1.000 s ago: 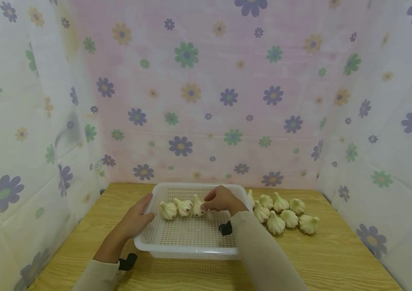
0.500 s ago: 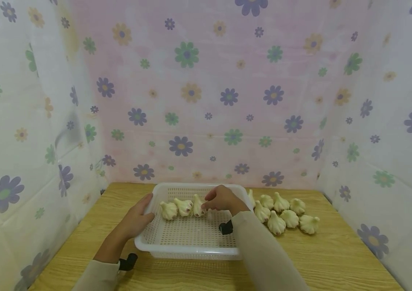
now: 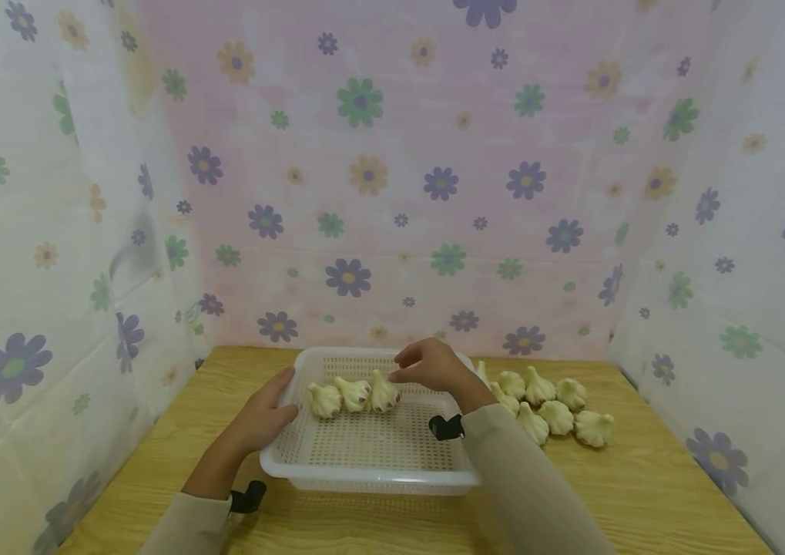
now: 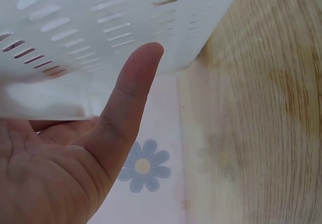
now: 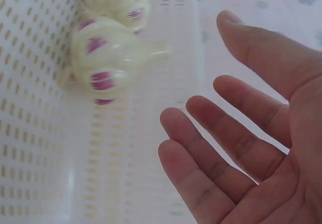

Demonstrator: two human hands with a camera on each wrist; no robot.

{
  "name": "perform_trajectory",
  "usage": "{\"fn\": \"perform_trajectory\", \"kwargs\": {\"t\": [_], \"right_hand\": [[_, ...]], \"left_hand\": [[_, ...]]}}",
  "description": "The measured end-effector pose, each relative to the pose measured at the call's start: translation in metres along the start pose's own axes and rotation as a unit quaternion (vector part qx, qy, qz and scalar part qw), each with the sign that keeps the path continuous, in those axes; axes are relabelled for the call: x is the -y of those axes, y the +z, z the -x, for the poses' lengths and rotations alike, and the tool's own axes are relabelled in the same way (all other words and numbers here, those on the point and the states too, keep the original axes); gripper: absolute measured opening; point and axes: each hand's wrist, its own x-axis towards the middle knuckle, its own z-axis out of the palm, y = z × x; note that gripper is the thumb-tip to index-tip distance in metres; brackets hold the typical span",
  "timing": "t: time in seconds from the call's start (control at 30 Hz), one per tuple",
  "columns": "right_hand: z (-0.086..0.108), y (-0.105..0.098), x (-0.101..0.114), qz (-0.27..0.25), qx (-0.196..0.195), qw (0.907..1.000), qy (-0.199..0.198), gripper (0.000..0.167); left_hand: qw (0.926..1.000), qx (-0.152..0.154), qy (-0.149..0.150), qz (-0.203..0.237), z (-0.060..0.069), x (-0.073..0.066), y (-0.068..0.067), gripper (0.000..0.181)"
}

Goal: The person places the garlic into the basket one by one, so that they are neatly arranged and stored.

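Note:
My left hand (image 3: 263, 416) holds the left side of a white plastic basket (image 3: 371, 478); in the left wrist view the thumb (image 4: 133, 78) lies straight along its slotted wall, and the other fingers are partly hidden behind the rim. Inside, three garlic bulbs sit in a row toward the back: a left one (image 3: 325, 401), a middle one (image 3: 353, 393) and a right one (image 3: 384, 391). My right hand (image 3: 437, 368) hovers above the basket's back right part, just right of the third bulb. The right wrist view shows its fingers spread and holding nothing, apart from the nearest bulb (image 5: 110, 53).
Several more garlic bulbs (image 3: 556, 417) lie in a group on the wooden table (image 3: 655, 486), to the right of the basket, partly hidden by the right arm. Flower-patterned curtains (image 3: 399, 193) enclose the table at the back and sides.
My right hand has let go of the third garlic bulb and risen up and to the right. That bulb stays in the row, while the left hand keeps its place on the basket.

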Motion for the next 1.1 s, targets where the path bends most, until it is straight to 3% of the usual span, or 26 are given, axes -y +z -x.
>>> {"fn": "perform_trajectory", "kwargs": {"t": [0.27, 0.43, 0.63, 0.87, 1.1], "right_hand": [[0.026, -0.026, 0.005, -0.029, -0.009, 0.9985, -0.045, 0.050], [0.049, -0.046, 0.000, -0.040, -0.037, 0.9963, -0.066, 0.048], [0.080, -0.066, -0.027, -0.068, -0.071, 0.9934, -0.060, 0.050], [0.109, -0.082, -0.061, -0.032, -0.128, 0.9891, -0.065, 0.048], [0.133, -0.093, -0.091, -0.024, -0.147, 0.9886, -0.022, 0.054]], "left_hand": [[1.0000, -0.003, 0.002, -0.003, 0.000, 0.002, 0.001, 0.077], [0.9999, -0.007, 0.006, -0.013, 0.000, 0.002, 0.001, 0.076], [0.9999, -0.005, 0.006, -0.011, 0.001, 0.000, 0.001, 0.077], [0.9999, -0.001, 0.011, -0.007, 0.002, -0.004, 0.000, 0.076], [0.9997, -0.005, 0.008, -0.024, 0.002, -0.005, 0.001, 0.076]]}}
